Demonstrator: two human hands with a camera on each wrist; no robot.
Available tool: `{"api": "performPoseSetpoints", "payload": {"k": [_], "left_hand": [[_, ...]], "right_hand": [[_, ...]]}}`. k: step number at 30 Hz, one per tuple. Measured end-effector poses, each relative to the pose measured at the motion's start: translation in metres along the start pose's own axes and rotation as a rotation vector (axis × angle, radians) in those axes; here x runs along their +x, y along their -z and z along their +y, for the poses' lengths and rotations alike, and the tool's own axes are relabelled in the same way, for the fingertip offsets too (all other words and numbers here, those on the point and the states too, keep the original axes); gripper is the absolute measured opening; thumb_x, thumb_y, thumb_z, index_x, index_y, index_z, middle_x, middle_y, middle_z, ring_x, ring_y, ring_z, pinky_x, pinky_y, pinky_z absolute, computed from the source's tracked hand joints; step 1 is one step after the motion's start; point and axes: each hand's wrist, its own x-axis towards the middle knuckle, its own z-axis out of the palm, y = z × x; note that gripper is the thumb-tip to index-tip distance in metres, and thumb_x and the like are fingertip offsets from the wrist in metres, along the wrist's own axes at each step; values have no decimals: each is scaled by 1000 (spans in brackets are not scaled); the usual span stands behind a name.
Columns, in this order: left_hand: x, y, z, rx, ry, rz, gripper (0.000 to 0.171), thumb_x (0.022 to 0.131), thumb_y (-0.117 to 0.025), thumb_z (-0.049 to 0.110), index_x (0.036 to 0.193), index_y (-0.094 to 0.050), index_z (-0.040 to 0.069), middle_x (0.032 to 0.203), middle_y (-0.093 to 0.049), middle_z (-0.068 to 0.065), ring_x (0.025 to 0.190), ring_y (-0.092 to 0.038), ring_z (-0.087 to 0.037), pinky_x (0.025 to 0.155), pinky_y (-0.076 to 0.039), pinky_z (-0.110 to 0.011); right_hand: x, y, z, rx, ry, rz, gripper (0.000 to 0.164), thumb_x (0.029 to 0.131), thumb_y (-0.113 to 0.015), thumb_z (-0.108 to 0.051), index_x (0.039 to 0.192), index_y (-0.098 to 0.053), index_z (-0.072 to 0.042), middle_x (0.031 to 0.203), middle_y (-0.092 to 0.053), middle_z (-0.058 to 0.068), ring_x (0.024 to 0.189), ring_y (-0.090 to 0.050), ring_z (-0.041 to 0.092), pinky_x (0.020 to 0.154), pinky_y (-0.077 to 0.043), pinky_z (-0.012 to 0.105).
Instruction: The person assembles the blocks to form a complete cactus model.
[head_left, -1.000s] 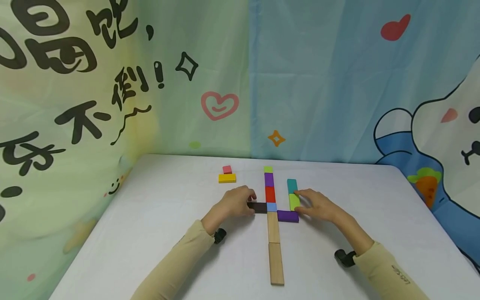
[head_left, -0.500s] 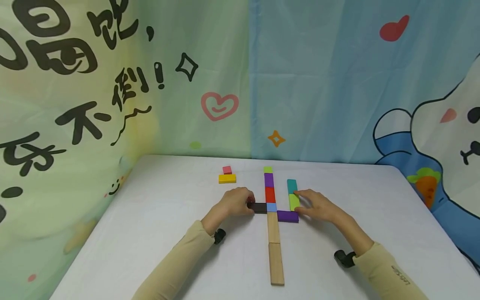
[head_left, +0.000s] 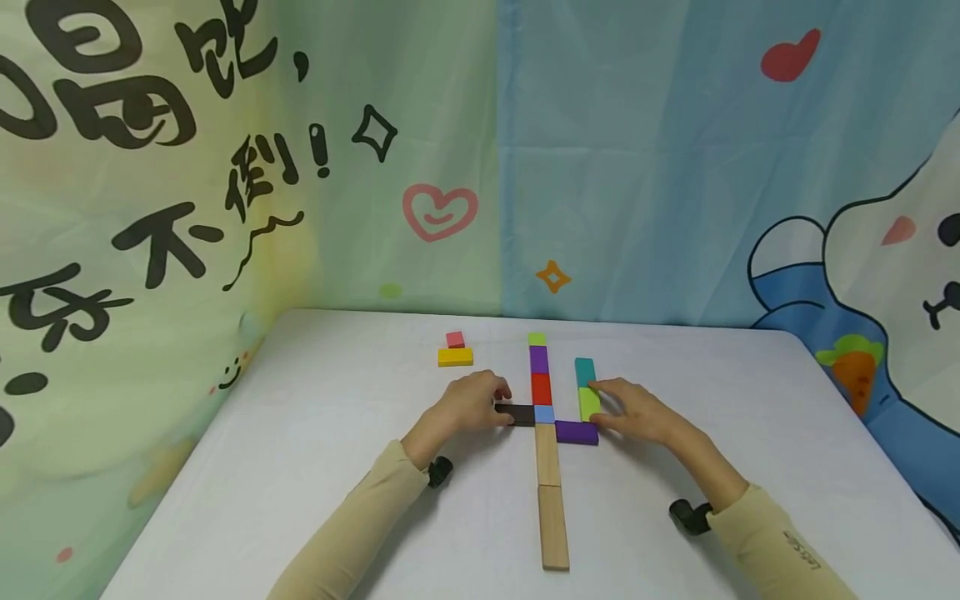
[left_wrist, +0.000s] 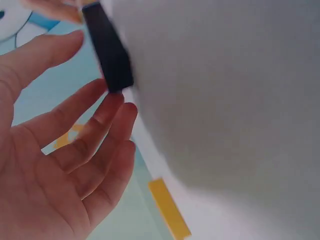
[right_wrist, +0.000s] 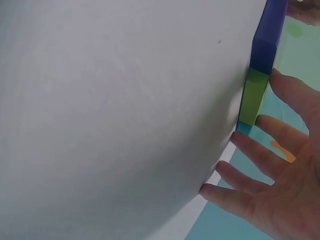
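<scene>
In the head view my left hand is at the outer end of a black wooden block, thumb along its near side and fingertips at its far left corner. The left wrist view shows those fingers loosely bent around the end of the black block. My right hand touches the right side of a lime block, fingers spread and fairly straight. Its thumb is where lime meets a purple block, its index finger near a teal block. The right wrist view shows this lime block too.
A central column holds a small lime block, a purple block, a red block, a light blue block and two plain wood blocks. Yellow and pink blocks lie back left on the white table.
Both hands stay practically where they were, with only slight finger movement at the black block. The blocks keep their arrangement.
</scene>
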Motion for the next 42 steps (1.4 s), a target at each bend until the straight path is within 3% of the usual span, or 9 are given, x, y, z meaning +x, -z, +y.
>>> {"api": "performPoseSetpoints", "payload": {"k": [3, 7, 12, 17, 21, 25, 30, 37, 42], "left_hand": [[0, 7, -12, 1, 48, 93, 31, 87, -74, 26, 111, -70, 7, 105, -67, -7, 95, -62, -21, 79, -51, -38], [3, 17, -36, 73, 195, 233, 30, 87, -73, 22, 112, -69, 4, 106, -65, -11, 97, -62, -30, 78, -53, -47], [8, 22, -56, 155, 346, 222, 30, 88, -73, 22, 111, -69, 3, 101, -61, -12, 87, -61, -30, 78, -54, -47], [10, 27, -58, 152, 364, 195, 21, 88, -73, 23, 95, -71, 4, 88, -60, -9, 77, -59, -26, 73, -52, -42], [9, 26, -56, 50, 349, 176, 16, 86, -73, 20, 85, -70, 4, 81, -62, -6, 71, -56, -22, 65, -49, -35], [8, 23, -51, -54, 280, 144, 16, 87, -72, 17, 95, -68, 3, 85, -66, -7, 74, -58, -21, 65, -48, -33], [9, 22, -41, -85, 193, 118, 37, 83, -79, 18, 115, -69, 1, 106, -69, -12, 91, -60, -25, 82, -50, -39], [18, 20, -32, -91, 295, 109, 47, 75, -84, 18, 116, -66, 2, 104, -66, -11, 85, -56, -23, 76, -48, -36], [23, 16, -31, -62, 304, 118, 47, 76, -83, 24, 116, -69, 5, 104, -64, -11, 89, -55, -24, 74, -47, -35]], "right_hand": [[0, -1, 1, 8, 2, -1, 62, 92, -68, -25, 139, -48, 8, 136, -48, 33, 127, -42, 51, 103, -34, 64], [1, -5, 3, 16, -2, -4, 61, 92, -68, -25, 140, -48, 7, 137, -48, 33, 127, -42, 51, 104, -33, 64], [1, -6, 3, 20, -10, -9, 62, 92, -68, -25, 140, -47, 7, 137, -47, 32, 128, -41, 51, 104, -33, 64], [1, -6, 2, 11, -8, -2, 61, 92, -67, -25, 140, -47, 7, 138, -47, 32, 128, -41, 51, 104, -33, 64], [1, -6, 3, 19, -6, 0, 61, 92, -67, -25, 140, -48, 7, 137, -48, 32, 128, -41, 51, 104, -33, 64], [0, -6, 3, 21, -7, -3, 61, 92, -67, -25, 140, -47, 7, 137, -48, 32, 128, -41, 51, 104, -33, 64], [0, -3, 2, 0, -21, -6, 62, 92, -67, -27, 141, -47, 7, 138, -47, 32, 128, -41, 51, 104, -33, 64], [-1, 0, 4, -14, 22, 9, 60, 93, -67, -25, 139, -48, 8, 136, -49, 32, 128, -42, 50, 105, -31, 64], [-1, 0, 3, -20, 23, 11, 60, 93, -67, -25, 139, -48, 8, 136, -49, 32, 128, -42, 50, 105, -31, 64]]}}
